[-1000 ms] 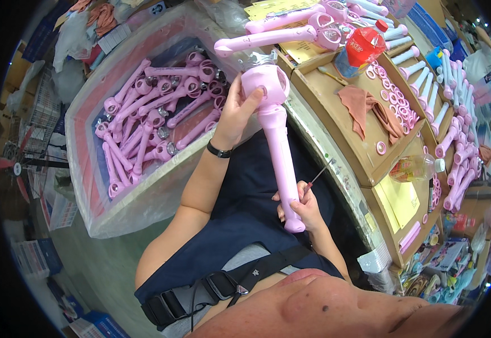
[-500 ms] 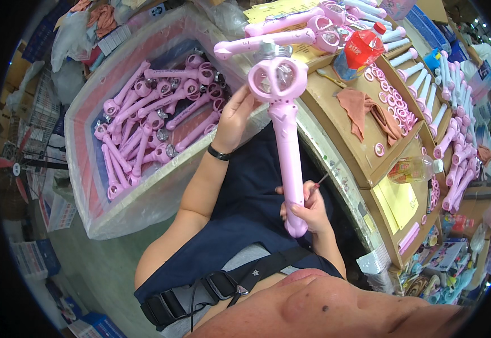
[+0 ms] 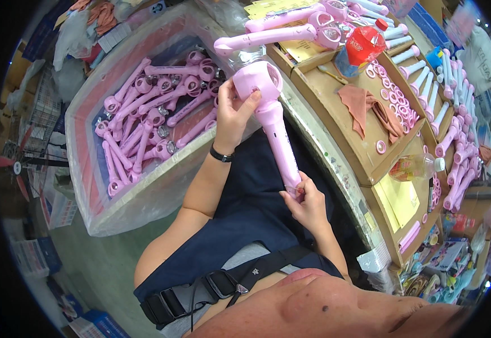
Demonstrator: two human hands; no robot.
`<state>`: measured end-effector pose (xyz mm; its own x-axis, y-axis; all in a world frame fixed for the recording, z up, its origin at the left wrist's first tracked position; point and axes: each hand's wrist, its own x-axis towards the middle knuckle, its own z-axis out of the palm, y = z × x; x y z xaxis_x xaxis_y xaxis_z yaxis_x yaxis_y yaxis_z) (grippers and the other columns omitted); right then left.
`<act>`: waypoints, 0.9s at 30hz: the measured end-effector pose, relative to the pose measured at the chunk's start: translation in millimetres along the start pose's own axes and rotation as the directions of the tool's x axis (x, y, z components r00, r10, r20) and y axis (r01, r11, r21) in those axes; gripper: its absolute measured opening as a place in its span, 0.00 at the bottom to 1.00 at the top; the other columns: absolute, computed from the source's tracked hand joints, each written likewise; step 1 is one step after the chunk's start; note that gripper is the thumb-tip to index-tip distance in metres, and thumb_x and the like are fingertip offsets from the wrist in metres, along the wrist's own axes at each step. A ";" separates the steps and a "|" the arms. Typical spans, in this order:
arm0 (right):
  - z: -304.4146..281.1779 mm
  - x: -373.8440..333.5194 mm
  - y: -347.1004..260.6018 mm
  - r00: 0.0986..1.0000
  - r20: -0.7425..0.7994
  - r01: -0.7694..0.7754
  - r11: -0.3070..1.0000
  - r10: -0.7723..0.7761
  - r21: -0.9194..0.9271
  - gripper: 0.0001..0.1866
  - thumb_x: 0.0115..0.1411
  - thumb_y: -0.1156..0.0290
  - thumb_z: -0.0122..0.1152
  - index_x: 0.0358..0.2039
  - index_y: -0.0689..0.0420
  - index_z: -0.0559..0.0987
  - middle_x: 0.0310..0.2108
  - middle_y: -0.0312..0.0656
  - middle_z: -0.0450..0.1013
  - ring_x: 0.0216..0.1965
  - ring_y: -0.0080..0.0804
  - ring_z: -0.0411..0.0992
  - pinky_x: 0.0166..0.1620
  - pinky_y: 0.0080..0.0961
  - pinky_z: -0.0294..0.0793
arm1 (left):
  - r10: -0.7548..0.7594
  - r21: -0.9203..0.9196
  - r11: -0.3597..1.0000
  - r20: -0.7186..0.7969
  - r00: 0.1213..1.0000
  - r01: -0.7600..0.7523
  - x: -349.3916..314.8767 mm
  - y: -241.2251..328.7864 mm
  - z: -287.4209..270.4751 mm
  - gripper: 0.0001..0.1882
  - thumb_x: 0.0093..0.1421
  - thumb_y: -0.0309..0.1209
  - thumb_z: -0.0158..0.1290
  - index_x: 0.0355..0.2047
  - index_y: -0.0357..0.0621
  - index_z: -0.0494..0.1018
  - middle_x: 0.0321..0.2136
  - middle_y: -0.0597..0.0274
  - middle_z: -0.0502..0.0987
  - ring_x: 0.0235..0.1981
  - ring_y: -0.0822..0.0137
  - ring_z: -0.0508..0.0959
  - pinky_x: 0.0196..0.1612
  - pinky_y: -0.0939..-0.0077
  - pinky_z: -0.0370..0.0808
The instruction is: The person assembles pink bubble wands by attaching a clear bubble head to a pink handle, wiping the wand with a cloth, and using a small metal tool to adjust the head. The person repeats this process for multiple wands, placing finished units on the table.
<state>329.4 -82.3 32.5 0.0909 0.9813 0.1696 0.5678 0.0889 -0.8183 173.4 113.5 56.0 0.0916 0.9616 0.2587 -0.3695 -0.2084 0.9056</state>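
Two bare hands support one pink plastic wand with a hollow round head above the lap, between the white-walled, plastic-lined tub and the near edge of the pale worktop. Left hand: fingers closed around the head. Right hand: fingers and thumb gripping the lower shaft. Step in hand (judged from the hold alone): turning or checking the wand; the next move calls for support at both ends. On the worktop, a brown cardboard tray carries a salmon cloth. Green floor lies below the tub.
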 end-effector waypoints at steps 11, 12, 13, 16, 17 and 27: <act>-21.6 32.6 -7.4 0.997 -0.017 -0.064 0.974 0.069 0.219 0.07 0.62 0.71 0.50 0.35 0.61 0.73 0.38 0.47 0.75 0.34 0.35 0.75 0.40 0.27 0.73 | -0.406 -0.583 0.716 0.101 0.908 0.385 -13.8 -7.2 -2.3 0.39 0.55 0.65 0.43 0.47 0.38 0.66 0.36 0.54 0.75 0.27 0.66 0.75 0.31 0.74 0.75; -33.7 41.0 0.3 0.977 -0.155 -0.113 0.975 0.144 0.194 0.09 0.64 0.69 0.48 0.34 0.61 0.74 0.35 0.47 0.75 0.33 0.36 0.75 0.39 0.29 0.72 | -0.455 -0.573 0.709 0.073 0.888 0.411 -11.2 -7.2 -7.8 0.39 0.55 0.65 0.43 0.45 0.37 0.66 0.35 0.55 0.75 0.26 0.67 0.74 0.29 0.75 0.75; -49.4 49.7 11.0 0.928 -0.329 -0.168 0.985 0.174 0.045 0.12 0.65 0.66 0.47 0.32 0.61 0.74 0.31 0.48 0.74 0.31 0.37 0.74 0.37 0.31 0.71 | -0.418 -0.593 0.737 -0.021 0.908 0.325 -7.2 -7.6 -11.6 0.40 0.54 0.66 0.44 0.43 0.35 0.66 0.33 0.55 0.75 0.25 0.66 0.74 0.28 0.76 0.75; -96.4 71.5 52.3 0.861 -0.503 -0.331 0.831 0.073 -0.446 0.16 0.63 0.59 0.50 0.33 0.61 0.75 0.28 0.49 0.72 0.30 0.46 0.71 0.34 0.37 0.69 | -0.354 -0.662 0.711 -0.044 0.934 0.238 3.5 0.2 -26.5 0.40 0.51 0.67 0.47 0.41 0.37 0.66 0.32 0.56 0.73 0.25 0.68 0.73 0.28 0.75 0.74; -105.7 75.7 64.1 0.867 -0.480 -0.392 0.782 0.137 -0.485 0.16 0.63 0.59 0.51 0.34 0.61 0.75 0.29 0.49 0.73 0.32 0.46 0.71 0.35 0.37 0.69 | -0.357 -0.673 0.703 -0.055 0.932 0.230 5.4 3.5 -30.3 0.41 0.51 0.67 0.47 0.41 0.37 0.66 0.32 0.56 0.73 0.26 0.68 0.73 0.28 0.75 0.74; -36.3 34.3 2.3 0.982 0.009 0.171 0.922 -0.186 0.346 0.36 0.42 0.64 0.75 0.51 0.56 0.68 0.56 0.50 0.61 0.50 0.40 0.67 0.50 0.31 0.68 | -0.406 -0.639 0.749 -0.235 0.883 0.175 16.4 5.6 -51.5 0.41 0.51 0.66 0.49 0.37 0.32 0.68 0.26 0.58 0.72 0.25 0.67 0.72 0.31 0.75 0.73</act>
<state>363.5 -54.7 56.4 -0.0240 0.9492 0.3137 0.2561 0.3092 -0.9159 125.2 137.4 48.0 0.0138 0.9758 -0.2182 -0.8517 0.1258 0.5087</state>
